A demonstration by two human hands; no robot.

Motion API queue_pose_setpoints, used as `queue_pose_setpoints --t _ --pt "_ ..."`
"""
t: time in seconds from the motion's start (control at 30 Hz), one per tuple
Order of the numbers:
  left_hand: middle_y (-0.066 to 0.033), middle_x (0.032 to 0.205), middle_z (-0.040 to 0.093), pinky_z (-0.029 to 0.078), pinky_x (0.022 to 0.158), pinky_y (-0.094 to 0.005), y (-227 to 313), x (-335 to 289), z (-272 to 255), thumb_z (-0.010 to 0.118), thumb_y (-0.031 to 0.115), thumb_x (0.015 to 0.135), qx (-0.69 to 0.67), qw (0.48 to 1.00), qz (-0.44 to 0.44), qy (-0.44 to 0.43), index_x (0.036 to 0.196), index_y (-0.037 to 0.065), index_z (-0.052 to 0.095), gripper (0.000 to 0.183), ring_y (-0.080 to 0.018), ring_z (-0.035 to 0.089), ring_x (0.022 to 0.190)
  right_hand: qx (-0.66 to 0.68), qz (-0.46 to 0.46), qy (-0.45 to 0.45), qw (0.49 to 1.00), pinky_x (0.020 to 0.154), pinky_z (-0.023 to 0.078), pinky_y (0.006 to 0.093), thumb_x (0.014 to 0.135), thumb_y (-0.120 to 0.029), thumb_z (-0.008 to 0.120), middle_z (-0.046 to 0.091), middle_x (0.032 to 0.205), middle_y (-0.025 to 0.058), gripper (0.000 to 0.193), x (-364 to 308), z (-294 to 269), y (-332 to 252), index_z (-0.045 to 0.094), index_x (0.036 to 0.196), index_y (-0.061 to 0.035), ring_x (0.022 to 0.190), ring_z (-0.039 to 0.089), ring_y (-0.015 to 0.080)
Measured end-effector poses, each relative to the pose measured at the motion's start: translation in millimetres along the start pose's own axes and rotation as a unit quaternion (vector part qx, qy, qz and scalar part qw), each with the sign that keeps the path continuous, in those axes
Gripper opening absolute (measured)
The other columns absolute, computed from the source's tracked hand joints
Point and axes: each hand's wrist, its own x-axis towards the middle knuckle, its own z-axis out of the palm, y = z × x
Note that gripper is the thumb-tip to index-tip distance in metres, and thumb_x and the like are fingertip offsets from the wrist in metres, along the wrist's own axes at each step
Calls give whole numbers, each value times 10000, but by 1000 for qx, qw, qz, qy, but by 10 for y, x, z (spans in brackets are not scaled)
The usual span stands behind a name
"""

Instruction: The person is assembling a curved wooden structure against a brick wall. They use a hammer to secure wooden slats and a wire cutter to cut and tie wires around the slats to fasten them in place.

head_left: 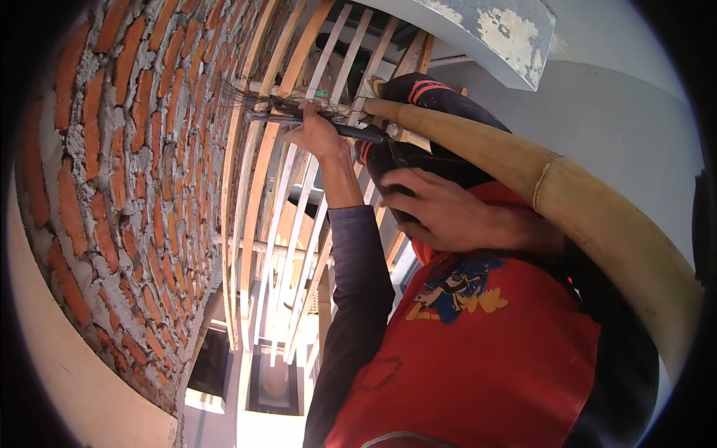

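My left hand (317, 136) is closed around a bundle of thin dark wires (263, 101) and a long tool with a black handle (360, 134). The tool's kind does not show clearly. Loose wire ends fan out toward the brick wall (123, 187). My right hand (437, 207) is in front of my red shirt, close to the handle's end. Its fingers are curved and a little apart, and I see nothing held in them. Below both hands are wooden slats (254, 201) with gaps between them.
A thick bamboo pole (478, 138) runs past my right arm. At the upper right juts a grey beam (493, 33) with peeling paint. My foot (373, 86) and dark trouser legs with red stripes (441, 97) are by the slats. Through the gaps, a lower level shows.
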Motion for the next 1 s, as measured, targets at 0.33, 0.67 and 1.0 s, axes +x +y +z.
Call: queue_pose_setpoints --t 0.33,0.67,1.0 --pt "-93 749 595 438 612 -251 335 -227 -506 566 -75 714 142 982 -60 -105 916 -32 488 220 -156 577 677 196 161 199 946 952 369 364 944 -276 395 509 1195 120 338 -1209 -1853 -39 521 1192 -84 1085 504 227" --pt "-88 783 565 458 642 -254 492 -169 -1063 563 -38 723 183 967 -58 -171 979 -3 424 293 -150 559 675 433 -399 -101 802 868 446 345 933 -279 426 454 1221 191 367 -230 -1713 -1121 472 1200 -32 1000 535 220" --pt "-74 737 527 394 579 -266 204 -324 -1794 557 15 700 232 969 -59 -63 960 -7 417 296 -140 487 637 428 -444 -180 767 833 463 356 925 -260 430 482 1146 184 312 17 -1160 -1301 487 1159 -63 951 549 224"
